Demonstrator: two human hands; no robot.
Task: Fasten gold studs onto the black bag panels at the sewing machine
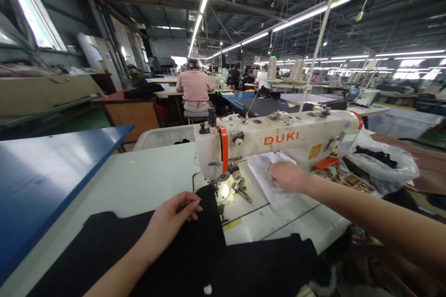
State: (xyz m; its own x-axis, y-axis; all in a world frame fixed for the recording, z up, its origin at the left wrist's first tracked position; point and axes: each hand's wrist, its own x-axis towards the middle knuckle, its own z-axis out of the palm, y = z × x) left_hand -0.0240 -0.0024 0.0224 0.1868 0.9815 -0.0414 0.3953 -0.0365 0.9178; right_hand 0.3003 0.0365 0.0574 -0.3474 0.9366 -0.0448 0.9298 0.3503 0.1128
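Note:
A white sewing machine with orange trim stands on the pale table. Black fabric spreads across the near side, one narrow end lying beside the presser foot. Over that end is my left hand, thumb and fingers pinched together. Whether anything small sits between its fingertips I cannot make out. Beneath the machine's arm, my right hand is at a white plastic bag, with its fingers curled inward. Its fingertips are partly hidden, so what they pinch is unclear. A metal guide lies beside the needle plate.
To the right are a clear plastic bag with black pieces, and scissors among small tools. A blue-topped table borders the left. Behind the machine stands a white bin. A person in pink sits farther off, facing away.

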